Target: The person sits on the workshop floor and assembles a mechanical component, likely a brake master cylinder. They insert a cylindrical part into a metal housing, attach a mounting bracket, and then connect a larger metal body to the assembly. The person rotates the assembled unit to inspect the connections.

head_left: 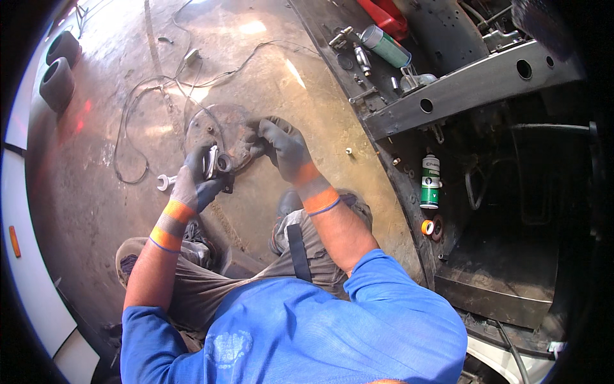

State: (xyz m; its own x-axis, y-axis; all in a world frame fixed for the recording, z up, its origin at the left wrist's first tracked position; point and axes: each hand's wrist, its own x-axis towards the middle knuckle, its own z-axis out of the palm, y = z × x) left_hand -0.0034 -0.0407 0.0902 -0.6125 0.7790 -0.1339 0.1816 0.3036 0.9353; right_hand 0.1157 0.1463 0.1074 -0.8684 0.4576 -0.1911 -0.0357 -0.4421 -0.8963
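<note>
My left hand, in a grey glove with an orange cuff, is closed around a small silver and black metal part with a round opening. Beside that hand the open jaw of a wrench shows; whether it lies on the floor or touches the glove I cannot tell. To the right, my gloved right hand has its fingers pressed together in a pinch, and what sits between them is too dark to make out. Beneath and beyond both hands a dark, worn round plate lies on the floor.
A thin cable loops over the concrete at the far left. On the right runs a metal frame beam, with a spray can, an orange tape roll, a green can and loose fittings near it. Two black rollers stand far left.
</note>
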